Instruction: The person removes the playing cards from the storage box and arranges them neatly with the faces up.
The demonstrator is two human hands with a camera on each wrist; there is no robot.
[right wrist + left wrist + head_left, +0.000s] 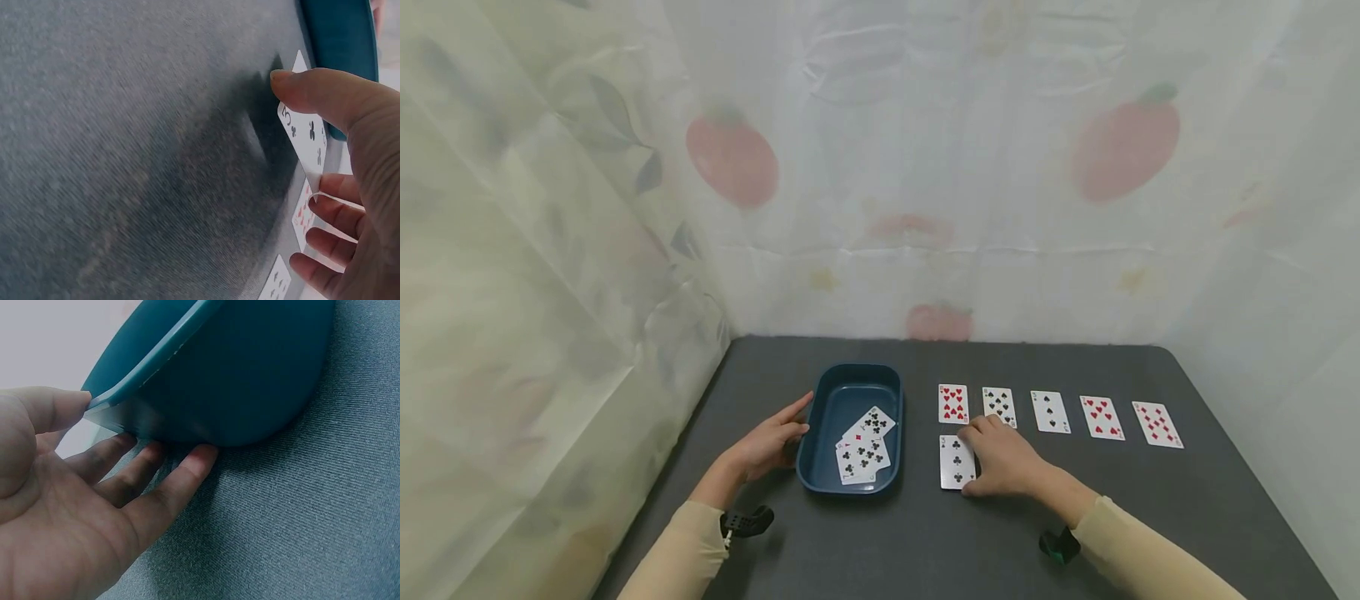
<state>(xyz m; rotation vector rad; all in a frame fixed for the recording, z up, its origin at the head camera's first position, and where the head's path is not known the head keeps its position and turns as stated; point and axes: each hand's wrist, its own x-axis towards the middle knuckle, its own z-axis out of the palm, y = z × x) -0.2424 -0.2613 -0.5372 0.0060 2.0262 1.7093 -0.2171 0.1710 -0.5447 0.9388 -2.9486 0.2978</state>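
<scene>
My right hand (pixel 1006 460) pinches a three of clubs playing card (pixel 955 462) by its edges, thumb at the near end and fingertips at the far end. In the right wrist view the card (pixel 307 139) stands tilted against the table, with a shadow beside it. At the left side of a dark blue tray (pixel 805 467), my left hand (pixel 767 446) rests with fingers extended. In the left wrist view its thumb touches the tray's rim (pixel 164 351) and its fingertips (pixel 201 457) meet the lower wall. Overlapping face-up cards (pixel 862 456), mostly clubs, lie inside the tray.
Several face-up cards run in a row beyond the right hand: a heart card (pixel 952 403) at the left, a spade card (pixel 997 403), a lower spade card (pixel 1050 412), another heart card (pixel 1102 417) and a diamond card (pixel 1157 425). Patterned curtains (pixel 917 167) border the dark table (pixel 880 550).
</scene>
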